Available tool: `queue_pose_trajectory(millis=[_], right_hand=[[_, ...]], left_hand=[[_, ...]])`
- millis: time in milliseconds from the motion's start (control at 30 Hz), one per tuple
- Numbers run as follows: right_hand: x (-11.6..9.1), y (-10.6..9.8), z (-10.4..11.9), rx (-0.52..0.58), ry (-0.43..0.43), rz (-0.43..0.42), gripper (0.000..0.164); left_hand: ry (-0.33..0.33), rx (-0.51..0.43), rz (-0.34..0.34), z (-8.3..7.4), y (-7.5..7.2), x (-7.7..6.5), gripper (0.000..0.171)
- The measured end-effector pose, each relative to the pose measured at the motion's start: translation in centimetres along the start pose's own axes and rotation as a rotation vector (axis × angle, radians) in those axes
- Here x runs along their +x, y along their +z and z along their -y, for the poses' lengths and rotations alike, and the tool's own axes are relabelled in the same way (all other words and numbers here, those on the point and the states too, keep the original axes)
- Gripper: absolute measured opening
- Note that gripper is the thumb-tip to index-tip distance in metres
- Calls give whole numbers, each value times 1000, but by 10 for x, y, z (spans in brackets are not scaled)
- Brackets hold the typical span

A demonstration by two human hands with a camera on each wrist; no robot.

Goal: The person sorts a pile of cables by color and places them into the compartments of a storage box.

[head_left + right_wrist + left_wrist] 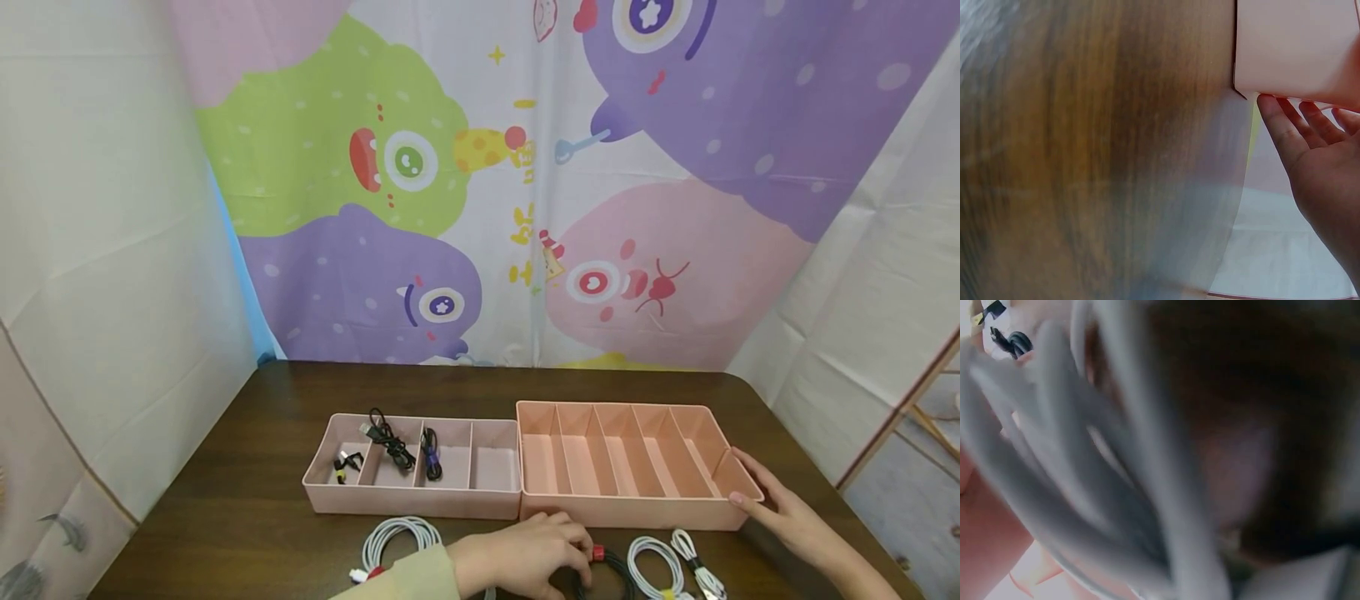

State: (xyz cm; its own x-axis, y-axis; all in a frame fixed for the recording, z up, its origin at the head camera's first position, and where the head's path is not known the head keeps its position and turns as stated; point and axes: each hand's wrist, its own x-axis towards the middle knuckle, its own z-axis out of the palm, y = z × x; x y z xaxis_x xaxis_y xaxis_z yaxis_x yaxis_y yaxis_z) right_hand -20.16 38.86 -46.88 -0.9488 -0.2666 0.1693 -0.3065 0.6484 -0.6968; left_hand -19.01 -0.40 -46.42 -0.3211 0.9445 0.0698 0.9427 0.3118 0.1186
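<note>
My left hand [536, 554] is over the table in front of the boxes, its bent fingers holding a coiled black cable [618, 575] with a red tie [597, 553]. A coiled white cable [401, 533] lies beside the left forearm; in the left wrist view, blurred pale cable loops [1072, 456] fill much of the picture. At the far right, my right hand [791, 517] touches the end of the peach divided box [633, 511]. Its fingers [1282, 128] extend with their tips against the box's end wall, and in the head view the thumb lies at the front corner.
Left of the peach box stands a pale pink divided box [416, 502] holding black cables [390, 443] in several compartments. A white cable with a yellow tie [654, 562] and another white cable [697, 565] lie on the dark wooden table [247, 500]. A printed curtain [510, 317] hangs behind.
</note>
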Motion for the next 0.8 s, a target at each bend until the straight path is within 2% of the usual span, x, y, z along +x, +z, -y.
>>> queue_pose_trajectory(millis=[133, 367, 600, 800], right_hand=[[0, 0, 1, 7, 6, 3, 67], [0, 0, 1, -20, 29, 0, 67], [-1, 0, -1, -25, 16, -10, 66], [-1, 1, -1, -19, 12, -9, 66]], left_hand=[[7, 54, -11, 0, 2, 0, 31], [-2, 63, -21, -2, 2, -1, 22], [3, 133, -32, -5, 3, -2, 16], [19, 150, -28, -5, 2, -3, 14]])
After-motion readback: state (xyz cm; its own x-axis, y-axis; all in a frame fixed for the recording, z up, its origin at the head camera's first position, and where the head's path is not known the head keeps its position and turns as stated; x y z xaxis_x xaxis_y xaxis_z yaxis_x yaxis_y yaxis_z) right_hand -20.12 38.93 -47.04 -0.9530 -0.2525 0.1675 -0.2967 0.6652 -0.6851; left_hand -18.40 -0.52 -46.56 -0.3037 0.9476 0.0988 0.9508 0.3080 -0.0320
